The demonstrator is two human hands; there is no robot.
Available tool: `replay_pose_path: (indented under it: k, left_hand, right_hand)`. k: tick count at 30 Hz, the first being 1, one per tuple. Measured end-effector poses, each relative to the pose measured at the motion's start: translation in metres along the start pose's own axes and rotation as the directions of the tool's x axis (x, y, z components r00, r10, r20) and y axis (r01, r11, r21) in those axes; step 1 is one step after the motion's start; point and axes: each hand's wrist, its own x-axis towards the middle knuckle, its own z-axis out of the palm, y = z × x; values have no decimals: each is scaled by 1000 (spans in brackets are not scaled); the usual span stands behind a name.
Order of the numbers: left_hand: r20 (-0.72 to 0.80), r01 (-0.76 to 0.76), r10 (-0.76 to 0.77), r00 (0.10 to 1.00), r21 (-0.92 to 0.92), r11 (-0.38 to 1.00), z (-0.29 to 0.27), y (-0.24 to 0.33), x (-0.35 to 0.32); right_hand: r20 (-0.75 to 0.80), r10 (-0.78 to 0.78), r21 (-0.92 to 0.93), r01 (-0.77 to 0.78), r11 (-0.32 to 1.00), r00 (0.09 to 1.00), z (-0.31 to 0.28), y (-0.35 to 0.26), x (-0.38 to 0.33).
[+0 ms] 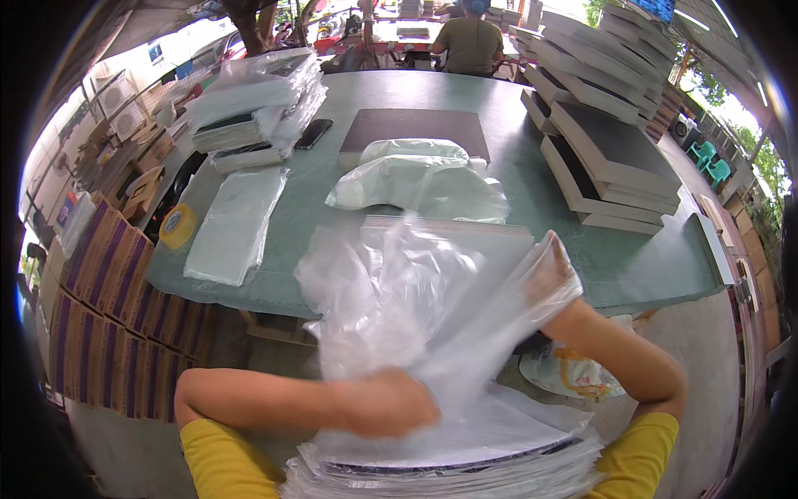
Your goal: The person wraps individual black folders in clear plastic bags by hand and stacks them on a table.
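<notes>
A large clear plastic bag (465, 333) spreads loosely in front of me, crumpled on its left side. Through its film shows my right hand (550, 279), inside the upper right corner and raising the plastic there; its fingers are blurred behind the film. Lower down, my left hand (395, 407) lies across the bag's lower part, smeared by motion, its fingers indistinct. Close to my body is a thick stack of plastic-wrapped flat items (449, 474). Beyond the bag, a pile of flat white boards (511, 234) sits at the table's near edge, partly hidden by plastic.
On the green table (332, 108) stand a stack of wrapped items (249, 108), flat plastic sleeves (237, 224), a yellow tape roll (177, 226), a phone (314, 134) and a dark-topped board (416, 129). Tall board stacks (615, 150) rise at right. Cartons (116, 283) line the left. Another person (470, 41) sits beyond.
</notes>
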Motion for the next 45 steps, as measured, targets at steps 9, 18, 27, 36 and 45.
replay_pose_path:
  k: [9, 18, 27, 36, 45]
  left_hand:
    - [70, 428, -434, 898, 94, 899, 70, -60, -43]
    - [-562, 444, -826, 39, -731, 518, 77, -146, -107]
    - [-732, 621, -581, 355, -280, 732, -1, -109, -22]
    - [-216, -317, -741, 636, -948, 5, 26, -113, -84]
    - [152, 174, -806, 572, -983, -62, 211, -72, -25]
  right_hand:
    - [-59, -61, 928, 77, 364, 996, -89, 31, -6]
    - [-212, 421, 951, 87, 298, 882, -25, -29, 11]
    - [-75, 686, 963, -125, 238, 724, 7, 11, -7]
    - [67, -35, 200, -48, -979, 997, 34, 19, -60]
    - [567, 62, 663, -410, -626, 822, 100, -203, -90]
